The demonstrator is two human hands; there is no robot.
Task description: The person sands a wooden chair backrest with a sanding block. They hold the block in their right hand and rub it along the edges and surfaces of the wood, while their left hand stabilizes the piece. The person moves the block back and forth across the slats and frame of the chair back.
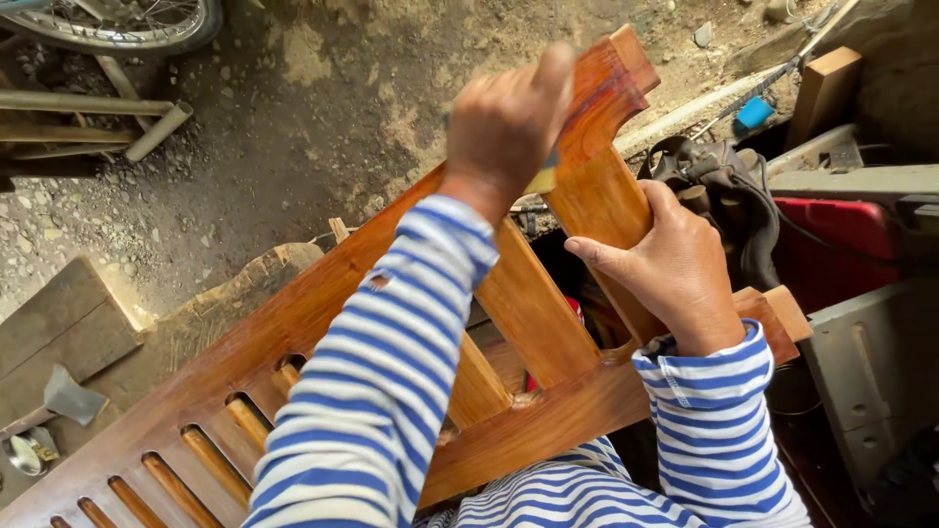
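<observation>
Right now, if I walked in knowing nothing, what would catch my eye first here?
The glossy reddish-brown wooden frame with its row of slats, slanting across the middle, stands out first. Next come the two hands in blue-and-white striped sleeves: the left hand presses a small tool to the frame's upper post, while the right hand has its grip around that post lower down. At the top left edge, a wheel rests on the dirt ground.

Wooden frame [293,332] lies across my lap, running from lower left to upper right. My left hand [504,122] sits on its upright post [597,186] near the top; my right hand [675,269] grips the same post lower down. Bicycle wheel [117,22] on the ground far upper left. Hatchet [59,401] on a board [59,323] at left. Bag [724,186] right, behind the post.
</observation>
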